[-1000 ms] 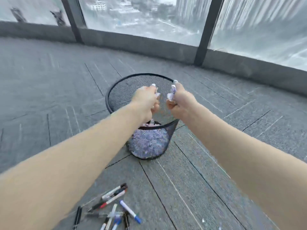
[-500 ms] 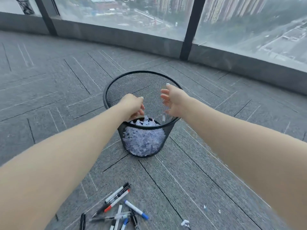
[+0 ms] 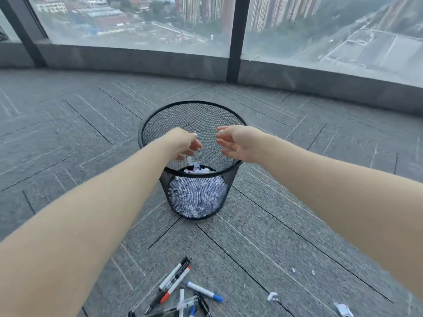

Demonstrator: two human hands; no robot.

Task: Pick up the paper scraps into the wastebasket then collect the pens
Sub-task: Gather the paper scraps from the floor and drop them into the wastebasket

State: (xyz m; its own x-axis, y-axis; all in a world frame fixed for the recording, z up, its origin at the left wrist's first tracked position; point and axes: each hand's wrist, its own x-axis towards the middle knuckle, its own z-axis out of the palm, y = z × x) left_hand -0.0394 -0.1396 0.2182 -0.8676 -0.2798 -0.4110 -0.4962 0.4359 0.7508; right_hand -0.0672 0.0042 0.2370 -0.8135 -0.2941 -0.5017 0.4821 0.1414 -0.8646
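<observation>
- Hanging over the mouth of the wastebasket (image 3: 233, 177), the left hand (image 3: 184, 144) and the right hand (image 3: 238, 143) are seen side by side, a little apart.
- Both hands are released, with relaxed fingers, and nothing is held in either.
- A small white scrap (image 3: 190, 160) is seen just below the left hand, inside the wastebasket; whether it touches the fingers cannot be told.
- The black mesh wastebasket is stood upright on the grey carpeted floor (image 3: 68, 138), and its lower part is filled with paper scraps (image 3: 198, 200).
- A few paper scraps are left on the floor at the lower right, one (image 3: 272, 296) nearer the pens and another (image 3: 343, 309) by the frame's edge.
- The pens (image 3: 183, 291) are scattered in a loose pile on the floor, near the bottom edge and well apart from the wastebasket.
- Large windows (image 3: 137, 21) with dark frames are seen beyond the floor.
</observation>
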